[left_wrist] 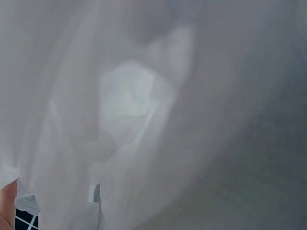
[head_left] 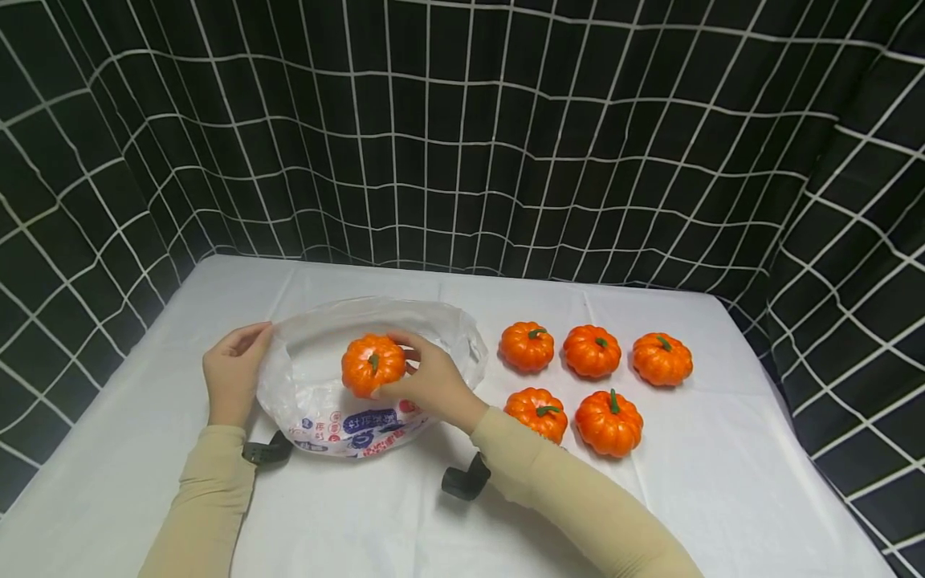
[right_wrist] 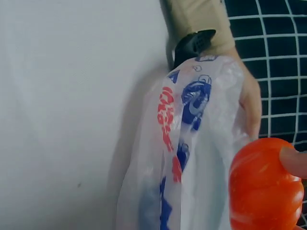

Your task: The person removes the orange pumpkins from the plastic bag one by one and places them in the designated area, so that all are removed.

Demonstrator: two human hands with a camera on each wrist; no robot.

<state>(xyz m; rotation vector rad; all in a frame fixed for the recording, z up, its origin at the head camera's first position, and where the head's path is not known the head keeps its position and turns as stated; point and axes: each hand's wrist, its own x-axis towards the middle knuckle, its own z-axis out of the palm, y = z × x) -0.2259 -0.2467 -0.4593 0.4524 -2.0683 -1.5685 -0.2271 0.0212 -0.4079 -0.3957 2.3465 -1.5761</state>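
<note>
Head view: right hand (head_left: 433, 384) gripping pumpkin (head_left: 372, 364) over bag (head_left: 318, 401) mouth; left hand (head_left: 233, 371) pinching bag rim open.
Left wrist: showing only blurred plastic.
Right wrist: fingertip (right_wrist: 293, 161) pressing pumpkin beside bag.
Probably loading pumpkin 1; next, lowering inside, then releasing.

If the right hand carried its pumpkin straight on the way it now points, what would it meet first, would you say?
Most likely the plastic bag: the right hand holds the pumpkin over its open mouth, pointing toward the side the left hand holds. Depth is unclear.

orange pumpkin (head_left: 372, 364), at open plastic bag (head_left: 325, 405)
</note>
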